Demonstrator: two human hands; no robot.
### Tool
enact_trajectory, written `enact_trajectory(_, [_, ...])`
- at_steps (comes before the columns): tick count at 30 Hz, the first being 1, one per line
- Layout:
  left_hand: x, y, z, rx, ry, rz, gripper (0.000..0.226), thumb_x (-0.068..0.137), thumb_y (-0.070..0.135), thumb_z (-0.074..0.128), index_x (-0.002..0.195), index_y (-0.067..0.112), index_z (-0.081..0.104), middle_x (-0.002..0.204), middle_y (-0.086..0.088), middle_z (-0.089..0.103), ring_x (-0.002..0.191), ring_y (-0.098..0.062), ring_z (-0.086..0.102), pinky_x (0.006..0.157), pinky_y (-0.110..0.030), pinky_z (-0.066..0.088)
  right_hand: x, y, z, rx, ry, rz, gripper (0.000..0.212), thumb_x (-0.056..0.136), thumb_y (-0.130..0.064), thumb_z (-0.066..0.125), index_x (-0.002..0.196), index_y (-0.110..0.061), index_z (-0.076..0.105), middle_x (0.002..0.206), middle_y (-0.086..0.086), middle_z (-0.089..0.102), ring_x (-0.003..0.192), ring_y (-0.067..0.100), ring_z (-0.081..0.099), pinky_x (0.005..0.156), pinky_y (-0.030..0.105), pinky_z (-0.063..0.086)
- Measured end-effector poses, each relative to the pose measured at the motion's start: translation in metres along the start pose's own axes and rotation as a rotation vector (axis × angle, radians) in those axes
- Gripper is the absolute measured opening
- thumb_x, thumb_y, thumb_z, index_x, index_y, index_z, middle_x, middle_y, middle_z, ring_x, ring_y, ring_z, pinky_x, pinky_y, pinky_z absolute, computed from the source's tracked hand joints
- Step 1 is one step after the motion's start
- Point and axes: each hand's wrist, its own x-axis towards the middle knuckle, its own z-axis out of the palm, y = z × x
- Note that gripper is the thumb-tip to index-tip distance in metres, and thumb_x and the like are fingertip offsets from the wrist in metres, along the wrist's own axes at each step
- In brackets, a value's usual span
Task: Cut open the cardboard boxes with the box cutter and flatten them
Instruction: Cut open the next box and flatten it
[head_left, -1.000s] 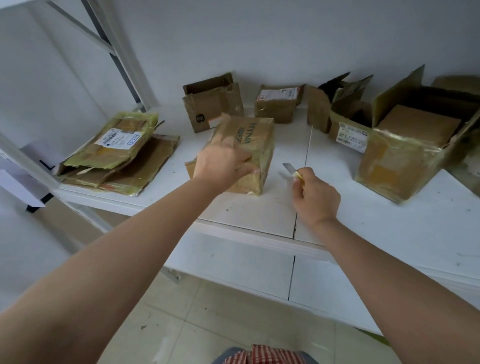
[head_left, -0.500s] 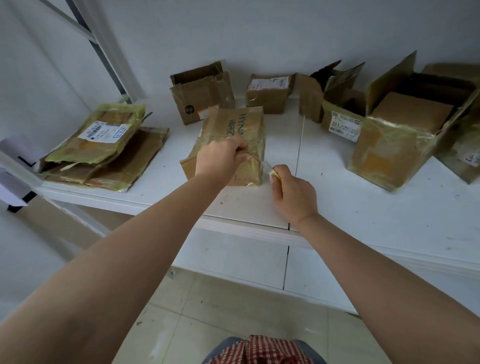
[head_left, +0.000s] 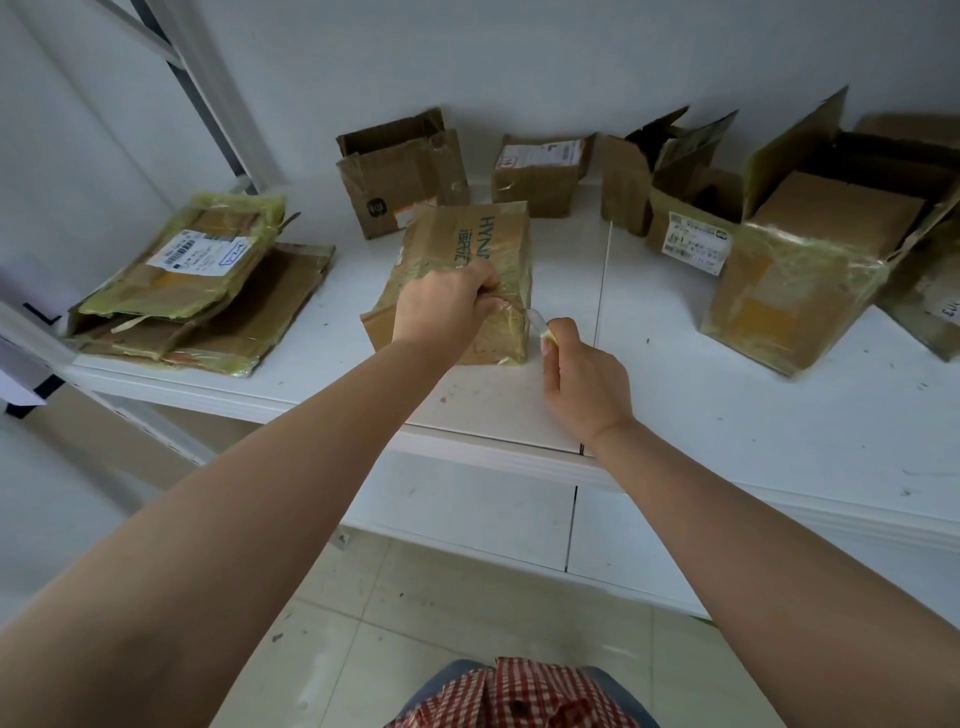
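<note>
Two hands are over the white worktop (head_left: 675, 395). The left hand (head_left: 447, 306) grips the taped box (head_left: 467, 249), fingers curled over its near top edge, pinning it where it sits near the front of the worktop, just left of the seam between the panels. The right hand (head_left: 584, 379) is wrapped round the box cutter (head_left: 540, 330), blade tip angled up and left, right at the box's near right corner; whether it touches the tape is too close to call. Off to the left lies a stack of flattened boxes (head_left: 197, 291). Along the back wall stand several opened boxes (head_left: 405, 171), and a large open box (head_left: 810, 249) sits on the right.
</note>
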Motion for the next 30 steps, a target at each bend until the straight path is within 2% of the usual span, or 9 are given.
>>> enact_trajectory(5, [0.001,-0.002,0.001,0.015,-0.002,0.021,0.028,0.093,0.041,0.055,0.110,0.020,0.061,0.101,-0.002,0.068,0.089,-0.024,0.063,0.071,-0.034,0.050,0.001,-0.002,0.000,-0.098,-0.080,0.016,0.022,0.099,-0.018,0.032,0.118,-0.010,0.042,0.059,-0.003,0.041,0.055,0.026,0.045,0.053,0.029,0.031])
enact_trajectory(9, [0.002,-0.004,0.001,0.020,-0.006,0.036,0.028,0.093,0.042,0.055,0.109,0.020,0.061,0.100,-0.003,0.068,0.088,-0.025,0.062,0.070,-0.034,0.050,-0.001,-0.002,-0.003,-0.203,-0.136,-0.010,0.024,0.099,-0.017,0.033,0.121,-0.012,0.041,0.055,-0.007,0.032,0.055,0.025,0.043,0.048,0.027,0.025])
enact_trajectory(14, [0.001,-0.005,-0.001,0.044,-0.028,0.045,0.033,0.091,0.049,0.055,0.108,0.021,0.058,0.097,-0.002,0.067,0.084,-0.024,0.062,0.070,-0.038,0.054,-0.005,0.000,-0.008,-0.198,-0.160,-0.006,0.024,0.098,-0.017,0.034,0.120,-0.012,0.040,0.065,0.001,0.047,0.058,0.027,0.046,0.054,0.028,0.032])
enact_trajectory(17, [0.001,0.002,-0.003,0.024,-0.037,-0.011,0.044,0.086,0.061,0.052,0.100,0.020,0.057,0.086,0.000,0.063,0.075,-0.022,0.059,0.064,-0.033,0.052,-0.007,0.000,-0.014,-0.240,-0.218,-0.018,0.024,0.094,-0.015,0.037,0.118,-0.013,0.041,0.076,0.007,0.060,0.062,0.028,0.046,0.057,0.029,0.032])
enact_trajectory(20, [0.004,0.016,-0.003,0.015,-0.021,-0.094,0.054,0.084,0.070,0.047,0.091,0.017,0.055,0.074,-0.001,0.060,0.066,-0.020,0.058,0.057,-0.031,0.051,-0.006,-0.002,-0.017,-0.242,-0.264,-0.012,0.024,0.094,-0.014,0.038,0.117,-0.012,0.043,0.086,0.008,0.064,0.065,0.028,0.047,0.058,0.030,0.033])
enact_trajectory(22, [0.006,0.025,-0.003,0.032,-0.009,-0.173,0.054,0.084,0.069,0.049,0.095,0.016,0.052,0.072,-0.002,0.058,0.064,-0.019,0.058,0.055,-0.030,0.051,-0.008,0.001,-0.016,-0.174,-0.214,0.042,0.021,0.097,-0.018,0.036,0.115,-0.010,0.043,0.085,0.009,0.063,0.067,0.028,0.050,0.058,0.030,0.034])
enact_trajectory(25, [0.006,0.035,0.000,0.062,-0.028,-0.224,0.047,0.089,0.054,0.054,0.111,0.013,0.048,0.080,-0.004,0.060,0.071,-0.024,0.061,0.062,-0.035,0.055,-0.015,0.008,-0.014,-0.013,-0.067,0.183,0.023,0.100,-0.022,0.034,0.114,-0.007,0.044,0.078,0.007,0.056,0.067,0.027,0.051,0.057,0.031,0.034])
enact_trajectory(27, [0.005,0.031,-0.001,0.026,-0.040,-0.162,0.039,0.091,0.042,0.054,0.114,0.012,0.051,0.087,-0.006,0.062,0.078,-0.025,0.061,0.067,-0.037,0.054,-0.018,0.013,-0.015,0.102,0.042,0.254,0.023,0.100,-0.021,0.037,0.115,-0.006,0.045,0.076,0.007,0.054,0.068,0.031,0.054,0.056,0.032,0.035])
enact_trajectory(30, [-0.005,0.006,-0.012,-0.077,-0.099,-0.002,0.030,0.088,0.025,0.056,0.113,0.011,0.060,0.100,-0.009,0.066,0.089,-0.026,0.058,0.073,-0.032,0.044,-0.018,0.017,-0.017,0.264,0.166,0.308,0.020,0.097,-0.015,0.041,0.115,-0.007,0.045,0.079,0.007,0.056,0.067,0.028,0.050,0.057,0.033,0.038])
